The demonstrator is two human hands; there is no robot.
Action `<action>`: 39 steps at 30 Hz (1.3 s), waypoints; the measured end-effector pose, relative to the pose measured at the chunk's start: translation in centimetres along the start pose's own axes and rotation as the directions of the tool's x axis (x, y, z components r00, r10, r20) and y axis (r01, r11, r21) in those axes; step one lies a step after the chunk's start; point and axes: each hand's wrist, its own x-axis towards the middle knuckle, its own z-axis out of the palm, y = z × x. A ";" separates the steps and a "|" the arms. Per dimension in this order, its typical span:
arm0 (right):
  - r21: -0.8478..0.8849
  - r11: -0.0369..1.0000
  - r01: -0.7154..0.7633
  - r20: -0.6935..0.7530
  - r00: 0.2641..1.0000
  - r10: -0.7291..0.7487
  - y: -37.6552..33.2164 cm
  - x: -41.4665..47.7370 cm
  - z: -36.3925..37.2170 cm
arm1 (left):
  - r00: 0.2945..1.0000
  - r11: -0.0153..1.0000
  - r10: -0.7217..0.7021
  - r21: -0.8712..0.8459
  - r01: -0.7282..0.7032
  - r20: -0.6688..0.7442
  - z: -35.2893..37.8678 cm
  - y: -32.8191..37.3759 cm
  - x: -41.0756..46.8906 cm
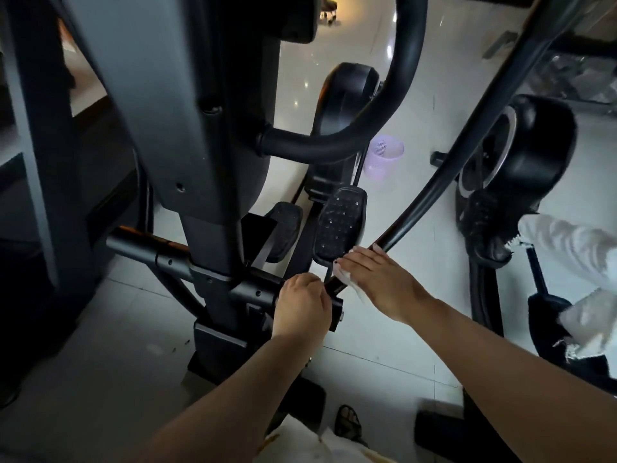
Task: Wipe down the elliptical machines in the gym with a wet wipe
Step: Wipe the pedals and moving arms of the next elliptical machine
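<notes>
A black elliptical machine (pixel 213 182) fills the left and middle of the head view, seen from above. Its long black swing arm (pixel 444 168) runs down from the upper right to a joint near the floor. My right hand (pixel 377 282) lies flat on the lower end of that arm, pressing a white wet wipe (pixel 347 279) against it, just below the studded right pedal (pixel 340 225). My left hand (pixel 303 305) is closed around the black crossbar end (pixel 257 289) beside the joint. The left pedal (pixel 283 225) sits behind it.
A second elliptical (pixel 521 168) stands at the right, with another person's white sleeve (pixel 567 248) and a hand by it. A pale pink mesh bin (pixel 384 158) sits on the glossy white tile floor. My sandalled foot (pixel 349 426) shows at the bottom.
</notes>
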 end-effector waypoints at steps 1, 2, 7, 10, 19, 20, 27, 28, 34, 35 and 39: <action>-0.004 1.000 -0.018 -0.033 0.999 0.018 -0.2 0.1 0.1 | 1.000 1.000 -0.006 0.006 0.006 -0.022 0.1 0.3 -0.1; 0.004 1.000 -0.005 -0.043 0.999 0.005 -0.8 0.2 0.3 | 0.999 1.000 -0.011 0.010 0.011 -0.040 0.3 0.5 0.0; -0.013 0.975 0.220 -0.026 0.975 -0.220 -0.8 0.6 0.7 | 0.997 0.998 0.020 0.062 -0.015 -0.071 1.3 0.5 0.2; -0.077 0.990 0.120 -0.032 0.992 -0.123 1.1 0.5 -0.5 | 0.997 0.994 0.053 0.100 -0.047 -0.063 1.2 0.4 0.0; -0.152 0.982 0.108 0.026 0.994 -0.106 0.7 -0.1 -0.5 | 0.997 0.987 0.006 0.158 0.006 -0.073 1.5 2.1 0.1; -0.175 0.982 0.069 0.021 0.998 -0.066 1.2 -0.2 -0.6 | 0.997 0.986 -0.010 0.164 0.023 -0.079 1.7 2.1 0.1; -0.063 0.996 0.070 0.010 0.998 -0.070 -0.5 -0.2 0.1 | 0.988 0.964 -0.142 0.235 0.125 0.056 1.8 3.0 0.6; -0.081 0.994 0.069 -0.004 0.998 -0.070 -0.2 -0.2 -0.2 | 0.986 0.960 -0.147 0.249 0.125 0.073 1.8 3.1 0.7; -0.121 0.993 0.011 -0.079 0.997 -0.021 0.2 0.0 -0.1 | 0.978 0.954 -0.126 0.292 0.072 0.169 1.9 4.1 1.5; -0.112 0.991 0.074 -0.075 0.994 -0.083 -0.1 -0.2 0.2 | 0.976 0.956 -0.125 0.285 0.069 0.181 1.8 4.2 1.8; -0.084 0.990 0.109 -0.109 0.987 -0.118 1.4 -0.1 -0.6 | 0.973 0.965 -0.127 0.252 0.075 0.195 2.0 4.2 1.9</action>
